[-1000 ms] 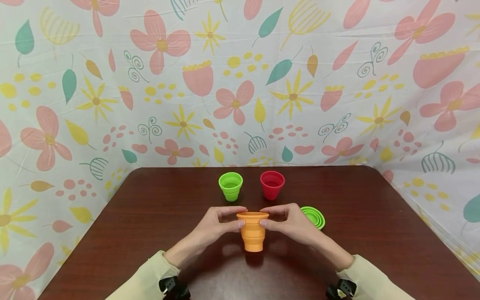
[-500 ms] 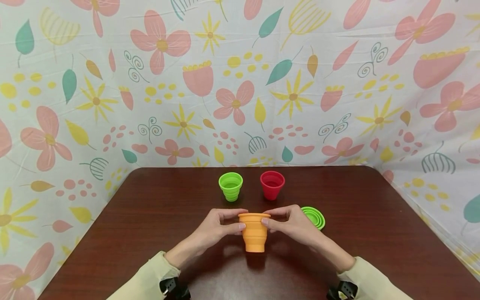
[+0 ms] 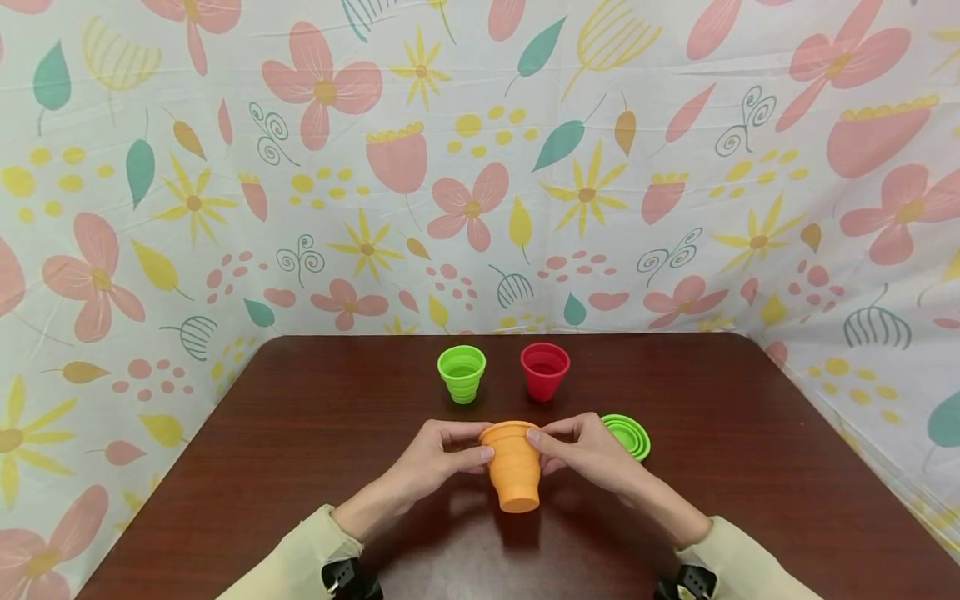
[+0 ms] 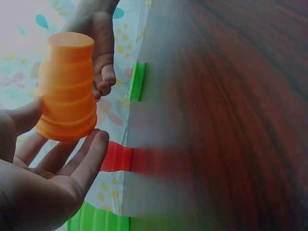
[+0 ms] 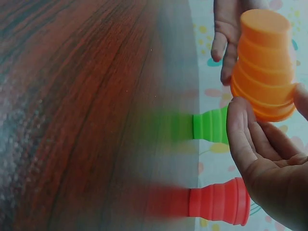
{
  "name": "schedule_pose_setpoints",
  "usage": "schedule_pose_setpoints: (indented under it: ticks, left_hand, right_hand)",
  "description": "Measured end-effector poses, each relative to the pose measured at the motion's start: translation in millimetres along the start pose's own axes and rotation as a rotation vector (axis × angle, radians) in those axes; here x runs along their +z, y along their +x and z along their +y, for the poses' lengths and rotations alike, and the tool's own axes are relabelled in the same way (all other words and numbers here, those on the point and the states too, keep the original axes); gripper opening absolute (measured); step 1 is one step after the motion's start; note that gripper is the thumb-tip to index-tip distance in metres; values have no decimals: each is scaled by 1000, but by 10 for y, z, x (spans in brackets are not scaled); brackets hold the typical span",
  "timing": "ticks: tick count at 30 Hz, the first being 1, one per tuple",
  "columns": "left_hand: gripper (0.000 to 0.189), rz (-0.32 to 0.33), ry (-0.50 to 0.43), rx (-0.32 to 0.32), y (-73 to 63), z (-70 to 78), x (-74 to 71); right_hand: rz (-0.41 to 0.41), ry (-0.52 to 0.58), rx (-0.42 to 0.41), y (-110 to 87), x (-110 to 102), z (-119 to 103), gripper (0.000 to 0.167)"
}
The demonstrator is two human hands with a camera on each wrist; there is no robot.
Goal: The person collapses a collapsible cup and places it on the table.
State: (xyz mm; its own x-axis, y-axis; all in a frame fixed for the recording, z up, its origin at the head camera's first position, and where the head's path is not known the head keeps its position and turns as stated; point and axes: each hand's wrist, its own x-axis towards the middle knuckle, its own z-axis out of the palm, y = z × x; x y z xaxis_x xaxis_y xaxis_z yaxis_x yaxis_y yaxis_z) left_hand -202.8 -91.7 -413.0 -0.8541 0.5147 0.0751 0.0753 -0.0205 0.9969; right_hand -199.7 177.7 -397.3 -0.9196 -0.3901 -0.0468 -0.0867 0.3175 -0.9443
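An orange collapsible cup [image 3: 515,468], fully extended with ringed walls, is held above the table between both hands. Its base tips toward the camera in the head view, so the underside shows. My left hand [image 3: 438,458] pinches the rim from the left, thumb in front and fingers behind. From the right, my right hand [image 3: 588,450] grips the rim the same way, its thumb on the front wall. In the left wrist view the cup [image 4: 70,89] rises out of the left fingers; the right wrist view has the cup [image 5: 266,62] over the right fingers.
An extended green collapsible cup [image 3: 462,375] and a red one [image 3: 544,372] stand farther back on the dark wooden table [image 3: 337,400]. Behind the right hand lies a collapsed green cup [image 3: 628,436], partly hidden. Patterned cloth [image 3: 465,167] hangs beyond the table's back edge.
The orange cup has shifted slightly right and tilted, its base swinging toward the camera so the underside now shows. Both hands keep their hold; the other cups have stayed put.
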Motion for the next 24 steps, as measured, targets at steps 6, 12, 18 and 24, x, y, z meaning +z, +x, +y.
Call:
schedule_pose_setpoints:
  ticks: [6, 12, 18, 24]
  left_hand:
    - [35, 2, -16, 17, 4, 4, 23]
    - [32, -20, -76, -21, 14, 2, 39]
    - [32, -29, -131, -41, 17, 8, 31]
    - [27, -51, -166, -60, 17, 6, 49]
  right_hand:
    - [-22, 49, 15, -6, 9, 15, 44]
    - [-59, 93, -46, -19, 20, 32, 42]
    - [-70, 159, -83, -34, 26, 18, 37]
    - [-54, 222, -72, -58, 19, -9, 39]
